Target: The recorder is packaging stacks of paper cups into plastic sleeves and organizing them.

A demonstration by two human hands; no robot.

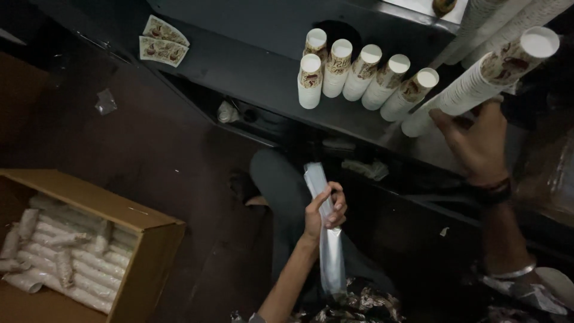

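While a cardboard box (140, 239) of wrapped cup stacks (66, 263) sits at the near left, the left hand (324, 210) at near centre is closed around a long clear plastic sleeve (327, 239) that hangs downward. Beyond it, short stacks of paper cups (359, 75) stand on a dark shelf (251, 72). At the far right, the right hand (478, 140) has its fingers spread open against a long tilted cup stack (484, 75), touching its underside.
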